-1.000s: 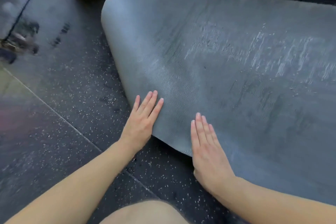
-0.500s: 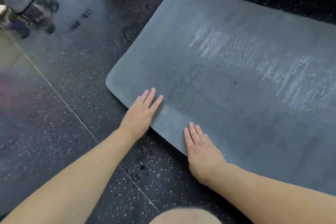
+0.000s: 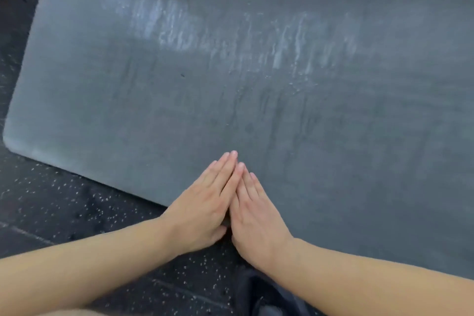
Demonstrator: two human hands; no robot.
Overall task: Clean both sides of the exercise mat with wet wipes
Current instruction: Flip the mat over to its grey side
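The grey exercise mat (image 3: 256, 100) lies flat on the floor and fills most of the view, with pale wet streaks across its upper middle. My left hand (image 3: 202, 202) and my right hand (image 3: 254, 215) lie flat side by side on the mat's near edge, fingers straight and together, fingertips meeting. Both hands hold nothing. No wet wipe is in view.
Black speckled rubber floor (image 3: 64, 202) runs along the mat's near and left sides. A dark piece of cloth (image 3: 266, 295) shows at the bottom between my forearms.
The mat's raised end has dropped flat onto the floor. My hands have slid together along the near edge, and the view has shifted right, away from the red object.
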